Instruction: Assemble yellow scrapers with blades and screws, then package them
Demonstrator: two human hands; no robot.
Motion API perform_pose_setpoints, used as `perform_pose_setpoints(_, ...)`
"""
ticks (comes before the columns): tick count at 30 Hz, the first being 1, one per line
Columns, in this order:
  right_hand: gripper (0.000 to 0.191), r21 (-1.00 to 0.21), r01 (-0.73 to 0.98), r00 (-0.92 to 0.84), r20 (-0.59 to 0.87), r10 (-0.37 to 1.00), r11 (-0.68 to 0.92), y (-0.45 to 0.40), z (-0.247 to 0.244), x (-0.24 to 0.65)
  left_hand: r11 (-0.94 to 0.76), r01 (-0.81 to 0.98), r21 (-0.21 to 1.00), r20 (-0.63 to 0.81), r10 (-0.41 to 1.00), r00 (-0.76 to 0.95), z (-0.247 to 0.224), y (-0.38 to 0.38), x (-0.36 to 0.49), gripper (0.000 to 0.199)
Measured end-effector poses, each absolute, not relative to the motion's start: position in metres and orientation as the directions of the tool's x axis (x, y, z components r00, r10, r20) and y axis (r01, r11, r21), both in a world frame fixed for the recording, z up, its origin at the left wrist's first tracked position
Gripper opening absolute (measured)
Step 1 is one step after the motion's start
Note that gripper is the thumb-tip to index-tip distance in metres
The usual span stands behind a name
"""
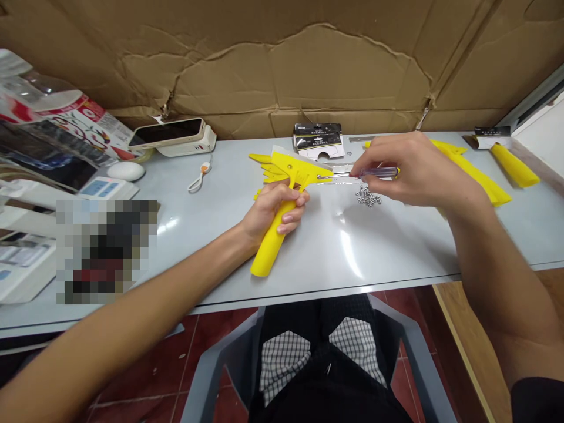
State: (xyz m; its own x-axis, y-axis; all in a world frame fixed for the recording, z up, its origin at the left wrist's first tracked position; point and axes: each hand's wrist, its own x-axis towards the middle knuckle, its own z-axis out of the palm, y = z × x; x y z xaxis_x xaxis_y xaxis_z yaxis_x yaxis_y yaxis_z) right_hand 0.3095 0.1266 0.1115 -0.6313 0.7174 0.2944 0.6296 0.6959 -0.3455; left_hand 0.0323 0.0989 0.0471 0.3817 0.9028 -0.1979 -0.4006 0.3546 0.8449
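My left hand (278,210) is wrapped round the handle of a yellow scraper (269,245), whose wide head points up and away. In my right hand (400,167) is a small screwdriver (379,173) with a clear purple handle, pinched between thumb and fingers. Its thin shaft points left, and the tip meets a screw at the right end of the scraper's head. A pile of small metal screws (368,197) lies below the screwdriver. More yellow pieces (265,167) lie behind the scraper, partly hidden by it.
Black and white packets (319,141) lie behind the scraper. Other yellow scrapers (514,165) are at the right. A phone (167,134), a white mouse (126,171), a white looped strap (199,177) and a large bottle (83,117) stand or lie at the left. Cardboard (282,70) backs the table.
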Motion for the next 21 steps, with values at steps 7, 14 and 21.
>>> perform_pose_setpoints(7,0.016,-0.321,0.644,-0.627,0.298,0.72,0.694,0.1268,0.1109,0.3095,0.347,-0.395,0.85,-0.195,0.906,0.375,0.0468,0.0989,0.0326,0.027)
perform_pose_setpoints(14,0.019,-0.304,0.643,-0.621,0.329,0.711,0.703,0.1279,0.1066,0.3099,0.341,-0.375,0.862,-0.201,0.909,0.365,0.047,0.0985,0.0327,0.029)
perform_pose_setpoints(21,0.025,-0.256,0.635,-0.626,0.382,0.68,0.729,0.1248,0.1028,0.3064,0.252,-0.32,0.914,-0.164,0.947,0.276,0.043,0.0969,0.036,0.022)
